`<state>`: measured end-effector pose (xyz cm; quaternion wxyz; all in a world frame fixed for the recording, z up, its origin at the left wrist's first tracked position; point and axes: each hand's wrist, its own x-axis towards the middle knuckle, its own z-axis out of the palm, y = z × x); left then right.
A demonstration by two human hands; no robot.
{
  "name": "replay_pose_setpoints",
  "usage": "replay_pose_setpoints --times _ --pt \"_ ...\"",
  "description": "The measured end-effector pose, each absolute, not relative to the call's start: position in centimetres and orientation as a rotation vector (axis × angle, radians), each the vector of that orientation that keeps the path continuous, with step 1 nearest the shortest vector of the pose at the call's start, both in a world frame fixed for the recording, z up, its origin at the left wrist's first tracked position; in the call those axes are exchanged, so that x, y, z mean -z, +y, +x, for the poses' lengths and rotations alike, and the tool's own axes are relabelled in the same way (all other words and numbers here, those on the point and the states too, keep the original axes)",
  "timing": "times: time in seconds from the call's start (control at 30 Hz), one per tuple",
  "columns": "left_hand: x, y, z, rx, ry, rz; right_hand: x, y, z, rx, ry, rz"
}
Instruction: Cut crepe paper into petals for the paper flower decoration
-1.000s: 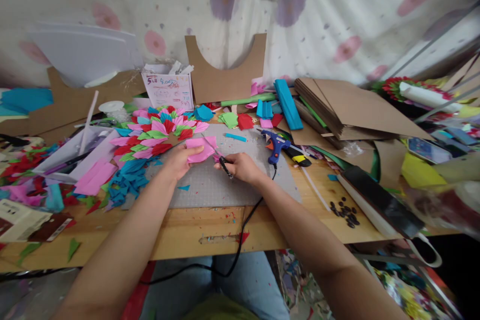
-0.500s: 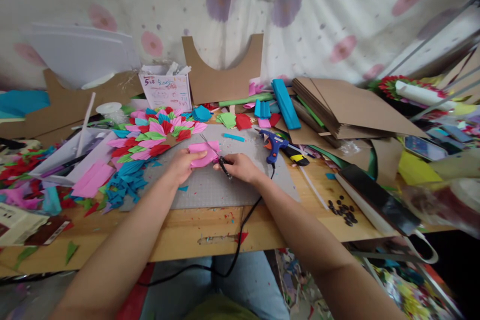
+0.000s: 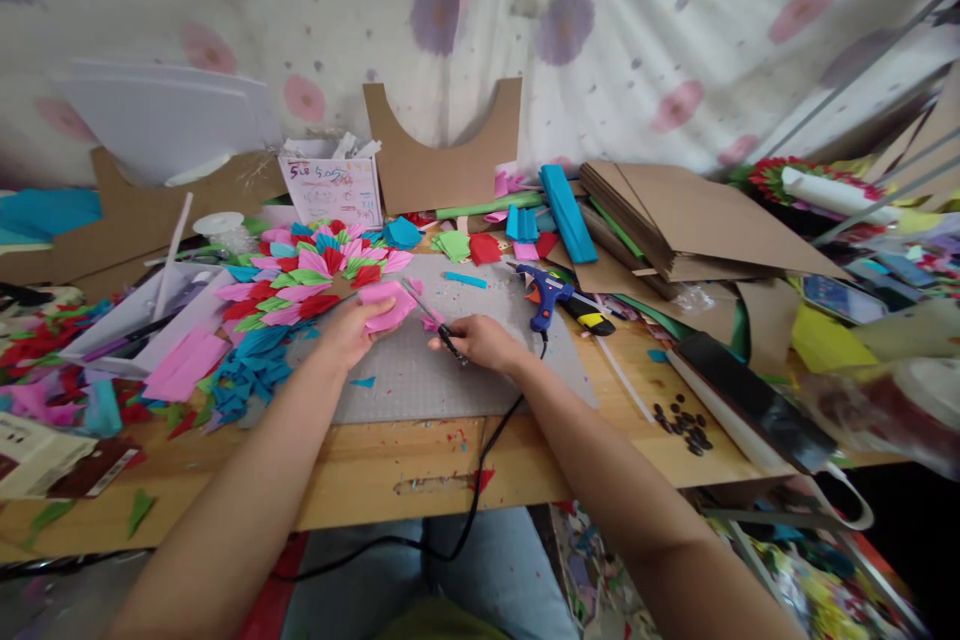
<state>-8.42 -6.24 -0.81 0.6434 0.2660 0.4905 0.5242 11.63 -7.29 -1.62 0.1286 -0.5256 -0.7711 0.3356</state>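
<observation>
A folded piece of pink crepe paper [image 3: 390, 304] is pinched in my left hand [image 3: 352, 328], above the grey cutting mat [image 3: 420, 390]. My right hand [image 3: 484, 344] is closed round the dark handles of a pair of scissors [image 3: 450, 338], whose blades point up and left toward the paper's right edge. A small pink scrap [image 3: 430, 323] shows beside the blades. Left of the hands lies a cluster of pink, red, green and blue paper petals [image 3: 315, 270]. A blue glue gun [image 3: 547, 298] rests to the right on the mat.
Black discs [image 3: 682, 425] lie on the wooden table at right, by a long black-topped box [image 3: 739, 395]. Stacked cardboard sheets [image 3: 705, 210] stand behind. A white tray [image 3: 97, 345] and blue paper scraps [image 3: 259, 370] are at left. A black cord [image 3: 487, 445] crosses the table's front edge.
My left hand has shifted left with the pink paper, away from my right hand. The paper's right edge now looks slanted, and a pink scrap is visible at the scissors.
</observation>
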Motion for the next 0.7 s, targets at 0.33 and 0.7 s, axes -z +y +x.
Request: replay_pose_setpoints --times 0.33,0.7 --pt "0.8 -5.6 -8.7 -1.471 1.025 0.458 0.8 -6.7 14.0 -0.458 -2.364 -1.852" --pt "1.4 -5.7 -7.7 -1.604 1.054 0.437 0.6 -6.3 16.1 -0.453 -2.396 -1.826"
